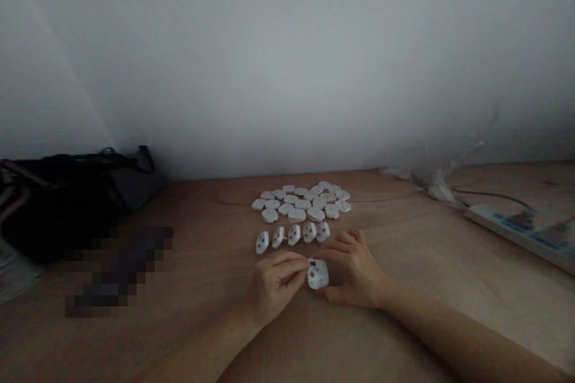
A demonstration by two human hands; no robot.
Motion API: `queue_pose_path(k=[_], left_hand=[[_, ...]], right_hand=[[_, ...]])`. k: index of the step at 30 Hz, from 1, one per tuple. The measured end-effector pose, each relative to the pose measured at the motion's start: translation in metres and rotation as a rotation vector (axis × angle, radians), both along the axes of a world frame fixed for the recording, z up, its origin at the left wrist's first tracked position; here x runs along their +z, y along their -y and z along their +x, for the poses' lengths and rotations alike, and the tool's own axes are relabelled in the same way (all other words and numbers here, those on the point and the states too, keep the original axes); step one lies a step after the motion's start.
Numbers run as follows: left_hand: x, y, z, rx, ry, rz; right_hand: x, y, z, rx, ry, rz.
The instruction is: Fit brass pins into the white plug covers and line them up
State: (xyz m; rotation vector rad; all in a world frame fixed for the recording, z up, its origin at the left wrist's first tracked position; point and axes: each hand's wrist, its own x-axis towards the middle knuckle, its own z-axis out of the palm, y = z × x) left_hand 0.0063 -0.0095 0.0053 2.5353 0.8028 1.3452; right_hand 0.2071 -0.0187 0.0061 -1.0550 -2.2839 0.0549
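Low in the middle of the head view, a white plastic plug adapter (318,275) with dark openings in its face lies between my two hands. My right hand (357,269) curves around its right side, the thumb at its lower edge and the index finger near its top. My left hand (277,281) is closed in a pinch at its upper left corner. A small dark piece shows at those fingertips; its kind is too small to make out. Just beyond my hands stands a row of several similar white adapters (294,235), their slotted faces turned toward me.
Behind the row, many more white pieces (296,215) lie grouped on the wooden table (202,275). A power strip (516,227) with a cable lies at the right, near clear plastic wrap (440,188). At left are a black bag (67,203) and a blurred dark object (126,269).
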Motion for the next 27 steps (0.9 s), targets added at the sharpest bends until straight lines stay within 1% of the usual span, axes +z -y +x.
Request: queue_pose_path(k=[4, 7, 10, 13, 16, 19, 23, 27], left_hand=[[-0.003, -0.002, -0.001, -0.011, -0.015, 0.049], [-0.005, -0.003, -0.001, 0.005, 0.012, 0.054], [-0.004, -0.003, -0.001, 0.023, 0.022, 0.034], [-0.002, -0.004, -0.002, -0.009, 0.0, 0.049], [-0.001, -0.004, -0.004, -0.022, -0.051, 0.063], [-0.001, -0.005, -0.006, -0.023, -0.15, 0.072], [0.0, -0.006, -0.01, 0.047, -0.286, 0.09], [0.001, -0.005, -0.013, 0.072, -0.312, 0.066]], right_hand=[[-0.001, 0.0, -0.001, -0.002, 0.014, 0.036], [-0.001, 0.001, -0.002, -0.014, -0.012, 0.052], [-0.002, 0.001, -0.003, -0.022, -0.059, 0.051], [-0.002, 0.001, -0.004, -0.018, -0.093, 0.044], [-0.004, 0.001, -0.003, -0.033, -0.124, 0.029], [-0.008, -0.001, -0.002, -0.046, -0.184, 0.041], [-0.012, -0.003, -0.001, -0.016, -0.242, 0.068], [-0.01, -0.003, 0.001, -0.004, -0.249, 0.047]])
